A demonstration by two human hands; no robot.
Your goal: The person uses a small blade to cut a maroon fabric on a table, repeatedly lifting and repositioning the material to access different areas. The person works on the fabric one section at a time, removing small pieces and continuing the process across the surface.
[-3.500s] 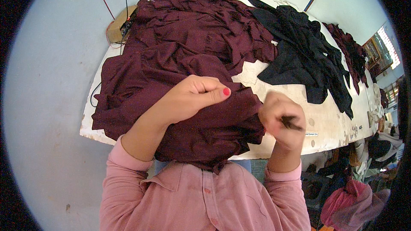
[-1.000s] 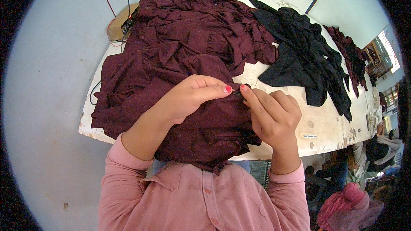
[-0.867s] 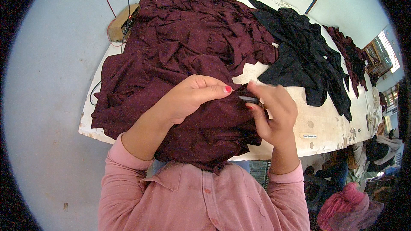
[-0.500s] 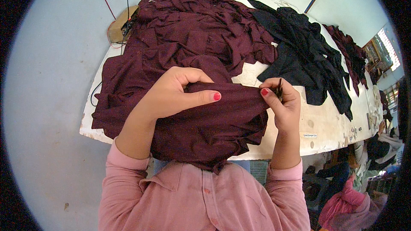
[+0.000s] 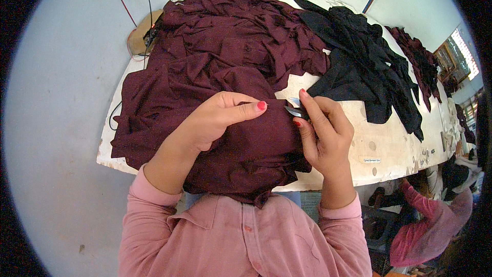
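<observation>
White worktable (image 5: 389, 149) across the middle of the frame, heaped with maroon cloth (image 5: 225, 56) at centre and black cloth (image 5: 359, 61) to the upper right. Left hand (image 5: 215, 120) curled, pressing on the maroon garment (image 5: 256, 149) at lower centre. Right hand (image 5: 323, 133) closed around small snips (image 5: 296, 110), blades touching the garment's edge.

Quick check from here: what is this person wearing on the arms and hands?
Both arms are in long pink sleeves of a collared, buttoned shirt, with cuffs ending at the wrists. The left hand and right hand are bare: no gloves, and no rings or watch that I can make out. The fingernails are painted red.
</observation>
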